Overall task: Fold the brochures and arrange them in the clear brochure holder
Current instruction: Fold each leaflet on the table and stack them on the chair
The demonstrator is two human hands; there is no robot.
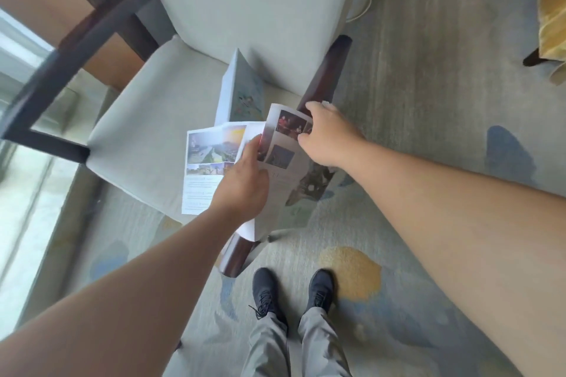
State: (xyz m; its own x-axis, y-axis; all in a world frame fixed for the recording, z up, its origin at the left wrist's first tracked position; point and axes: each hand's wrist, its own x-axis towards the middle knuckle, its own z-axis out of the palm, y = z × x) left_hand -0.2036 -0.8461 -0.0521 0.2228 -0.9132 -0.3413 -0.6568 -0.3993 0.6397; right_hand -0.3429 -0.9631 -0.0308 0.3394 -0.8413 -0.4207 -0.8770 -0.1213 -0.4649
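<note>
Left hand [242, 184] grip pinching brochure [208, 156] middle, right hand [329, 135] grip pinching its flap

Grey chair seat [137, 144]; brochures [204, 151] on it

Both bare forearms reach forward and converge. The left grip [242, 184] lies knuckles up, its fingers closed on the middle of the brochure [208, 150]. The right grip [327, 135], just beyond it and to its right, pinches a raised panel of the same brochure, thumb on the near face and fingers hooked over the top edge.
</note>
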